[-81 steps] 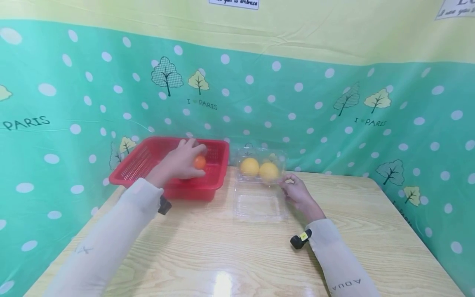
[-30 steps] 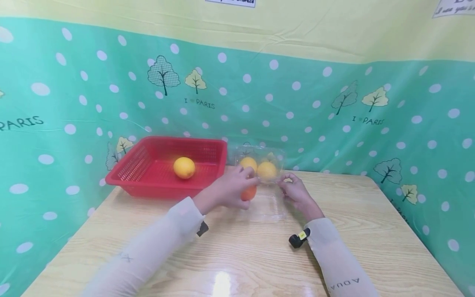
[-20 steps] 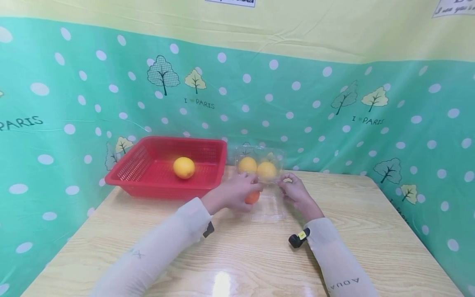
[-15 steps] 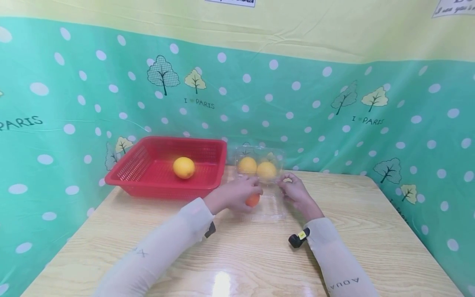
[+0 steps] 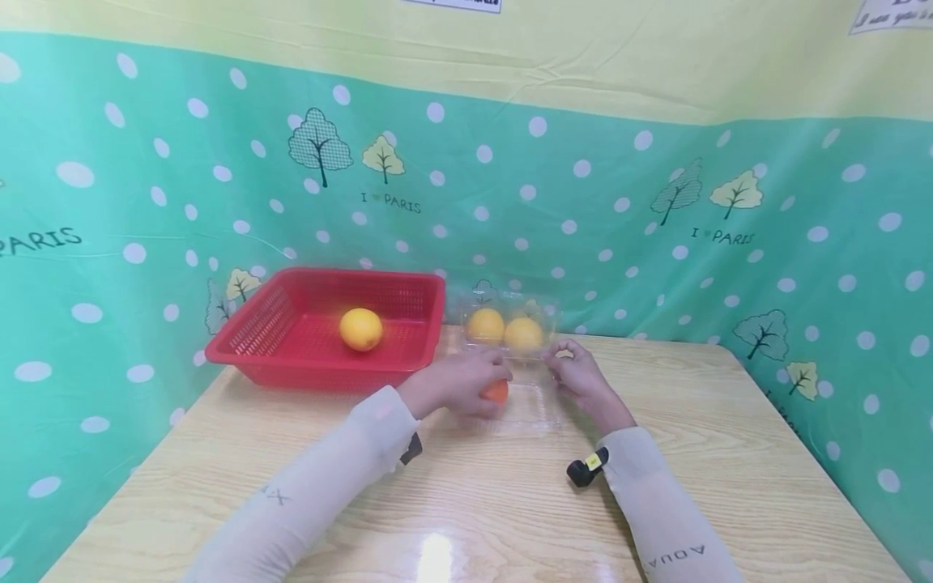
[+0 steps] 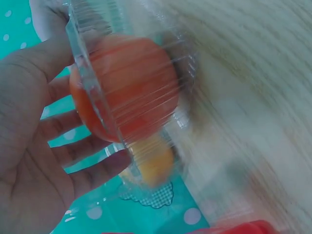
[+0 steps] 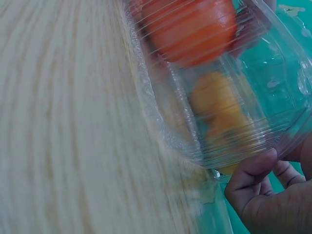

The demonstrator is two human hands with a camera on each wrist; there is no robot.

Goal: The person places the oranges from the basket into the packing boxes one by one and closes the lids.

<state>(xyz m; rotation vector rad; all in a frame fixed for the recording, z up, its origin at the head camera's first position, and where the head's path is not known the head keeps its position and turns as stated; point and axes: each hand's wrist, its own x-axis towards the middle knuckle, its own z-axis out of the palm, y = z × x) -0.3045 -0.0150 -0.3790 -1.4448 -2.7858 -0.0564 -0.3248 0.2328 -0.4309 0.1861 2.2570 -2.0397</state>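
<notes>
My left hand (image 5: 466,385) holds an orange-red tomato (image 6: 139,92) low over the near half of a clear plastic clamshell box (image 5: 535,414). Its fingers reach round both sides of the tomato in the right wrist view, where the box's ribbed clear wall overlaps it. With thumb and fingertips, my right hand (image 5: 581,376) pinches the right edge of the box near its middle. Two yellow-orange round fruits, a left one (image 5: 484,325) and a right one (image 5: 523,334), show through the clear plastic of the far half.
Left of the box, a red plastic basket (image 5: 255,354) with slotted sides stands on the wooden table (image 5: 466,502). One yellow lemon (image 5: 361,329) lies in it. A green and yellow printed curtain (image 5: 619,243) hangs close behind the box and basket.
My left hand has carried the tomato from the red basket rightward to the box's near half, uncovering the lemon. Over the last half second it shifts only slightly. The right hand keeps its pinch.
</notes>
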